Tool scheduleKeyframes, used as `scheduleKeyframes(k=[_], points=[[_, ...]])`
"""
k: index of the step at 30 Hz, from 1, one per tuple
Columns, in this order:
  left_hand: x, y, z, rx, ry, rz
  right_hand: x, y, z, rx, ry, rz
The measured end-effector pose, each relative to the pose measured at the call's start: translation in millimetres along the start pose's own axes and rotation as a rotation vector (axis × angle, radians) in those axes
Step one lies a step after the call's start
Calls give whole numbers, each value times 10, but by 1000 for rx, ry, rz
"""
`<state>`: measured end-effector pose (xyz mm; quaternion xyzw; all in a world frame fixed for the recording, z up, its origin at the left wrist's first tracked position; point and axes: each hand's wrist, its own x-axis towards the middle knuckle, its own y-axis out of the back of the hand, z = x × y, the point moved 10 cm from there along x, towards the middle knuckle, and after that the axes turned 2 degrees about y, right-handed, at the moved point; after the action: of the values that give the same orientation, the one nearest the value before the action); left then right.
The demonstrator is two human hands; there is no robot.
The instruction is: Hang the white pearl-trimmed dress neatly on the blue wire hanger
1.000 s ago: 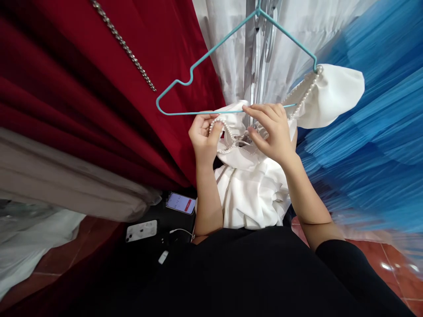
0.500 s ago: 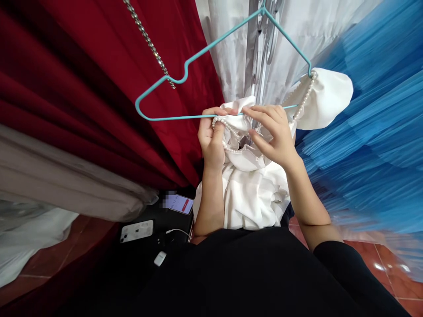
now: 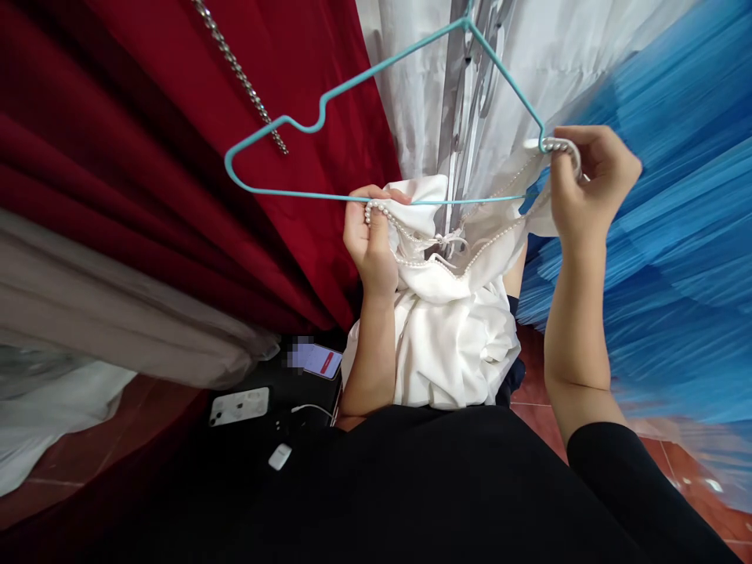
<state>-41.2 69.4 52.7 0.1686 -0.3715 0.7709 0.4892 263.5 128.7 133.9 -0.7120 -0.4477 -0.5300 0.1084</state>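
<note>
A light-blue hanger (image 3: 388, 70) hangs at the top middle. Below it a white dress (image 3: 438, 337) with pearl-trimmed edges lies bunched over the lap. My left hand (image 3: 373, 243) pinches the dress's pearled left strap beside the hanger's bottom bar, and white cloth lies by its fingers. At the hanger's right end, my right hand (image 3: 593, 176) is closed on the other pearled strap, which sits at the hanger's right notch. The bottom bar passes in front of the cloth between my hands. White ties (image 3: 450, 243) show in the dress's neckline.
Dark red cloth (image 3: 329, 258) with a jewelled band (image 3: 240, 78) hangs at the left. Blue tulle (image 3: 675, 235) hangs at the right, white cloth (image 3: 546, 63) behind. Two phones (image 3: 240, 406) (image 3: 323, 361), a white case (image 3: 280, 457) and a cable (image 3: 314, 407) lie on a black surface at lower left.
My right hand has moved right, from the bar near my left hand to the strap at the hanger's right end, and closed on it. The hanger has shifted slightly left.
</note>
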Motion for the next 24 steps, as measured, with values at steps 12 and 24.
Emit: scheduleKeyframes(k=[12, 24], points=[[37, -10, -74, -112, 33, -67, -400, 176, 549, -106, -429, -320], [-58, -134, -139, -164, 102, -104, -585, -416, -869, 213, 86, -432]])
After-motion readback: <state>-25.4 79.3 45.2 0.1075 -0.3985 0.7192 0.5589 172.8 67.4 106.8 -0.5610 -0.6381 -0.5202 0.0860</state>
